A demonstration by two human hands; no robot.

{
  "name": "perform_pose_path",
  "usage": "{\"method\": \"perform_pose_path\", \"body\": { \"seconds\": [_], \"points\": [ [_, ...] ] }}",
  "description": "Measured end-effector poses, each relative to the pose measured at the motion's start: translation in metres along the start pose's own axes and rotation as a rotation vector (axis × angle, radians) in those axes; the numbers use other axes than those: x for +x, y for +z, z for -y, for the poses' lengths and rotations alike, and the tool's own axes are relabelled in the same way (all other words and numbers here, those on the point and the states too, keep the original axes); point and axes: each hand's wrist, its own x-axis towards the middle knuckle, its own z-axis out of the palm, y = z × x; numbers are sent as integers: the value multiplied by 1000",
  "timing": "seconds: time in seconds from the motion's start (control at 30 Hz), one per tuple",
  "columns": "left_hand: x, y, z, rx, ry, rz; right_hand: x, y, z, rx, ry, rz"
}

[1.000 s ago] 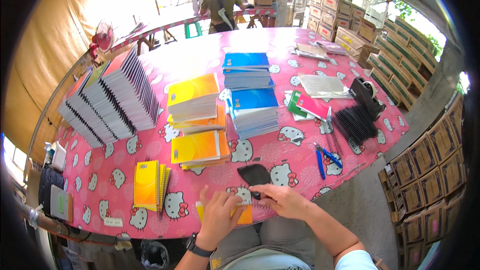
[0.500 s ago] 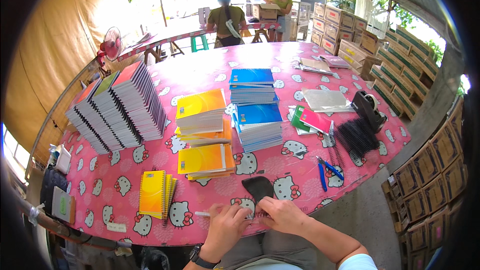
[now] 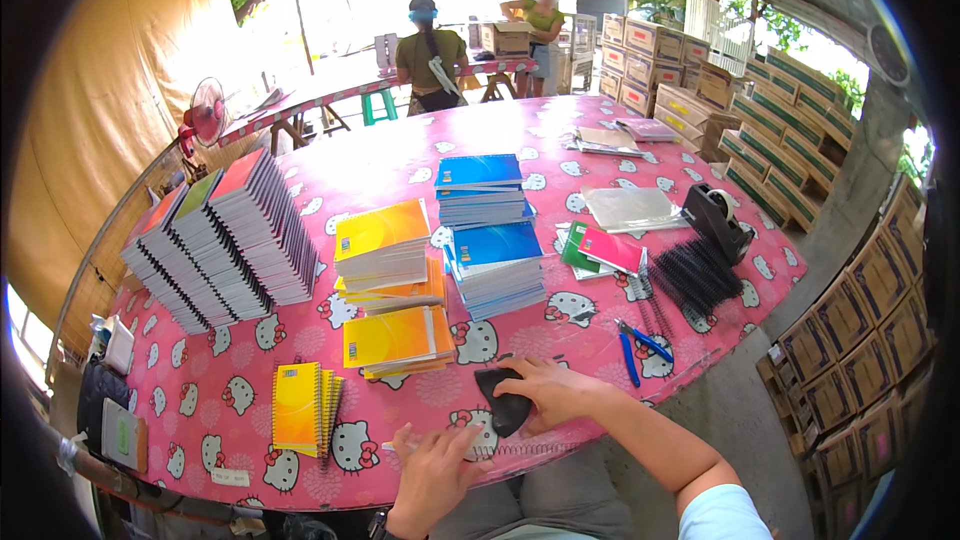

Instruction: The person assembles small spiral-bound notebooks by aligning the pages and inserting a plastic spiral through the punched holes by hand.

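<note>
— Start at the fingers. What is the right hand (image 3: 556,392) doing?

— Its fingers are bent down and loosely together over a dark cover (image 3: 503,400), fingertips pressing the top edge. The cover lies flat near the front rim of the table (image 3: 400,155), curling a little at its lower corner.

— And the left hand (image 3: 433,470)?

— Lower, at the table's very edge, fingers stretched forward and slightly apart. The tips rest on a wire spiral (image 3: 520,450) that runs along the edge, just below the cover. Whether anything is pinched there I cannot tell — the fingers hide it.

— So cover and spiral touch?

— The cover's lower corner reaches the spiral; they look to meet, close between the two hands.

— What lies around them?

— Just beyond the right hand, blue pliers (image 3: 638,345). To the left, a yellow notebook stack (image 3: 397,338), and farther left another yellow pile (image 3: 300,407) lying apart. Behind these, taller yellow (image 3: 382,245) and blue stacks (image 3: 497,265).

— Further out?

— On the right, black combs (image 3: 695,275) beside a tape dispenser (image 3: 717,220), with green and pink covers (image 3: 605,250) near them. On the left, long leaning rows of bound books (image 3: 225,240).

— Anyone else?

— Two people stand at a far table (image 3: 400,80), well apart from these hands. Cartons (image 3: 780,150) are stacked along the right side.
</note>
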Motion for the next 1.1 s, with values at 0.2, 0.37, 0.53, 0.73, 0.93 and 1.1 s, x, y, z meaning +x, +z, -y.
{"method": "perform_pose_path", "body": {
  "seconds": [0.2, 0.37, 0.53, 0.73, 0.93, 1.1],
  "points": [
    [1, -2, 3, 28, 19, 7, 7, 18, 2, 7, -55, -215],
    [-3, 8, 14, 3, 45, -51, 2, 31, 5, 77, -119, -384],
    [-7, -2, 19, 23, -58, -141, -22, 13, 39, 1097, -223, -214],
    [-13, 5, 39, -18, -20, -164, -13, 15, 42, 675, -131, -270],
    [-12, 6, 40, -130, -100, -232, -7, 4, 42, 402, 38, -276],
    [-16, 7, 47, -94, -63, -220, -5, 16, 56, 1080, -155, -50]
  ]
}}
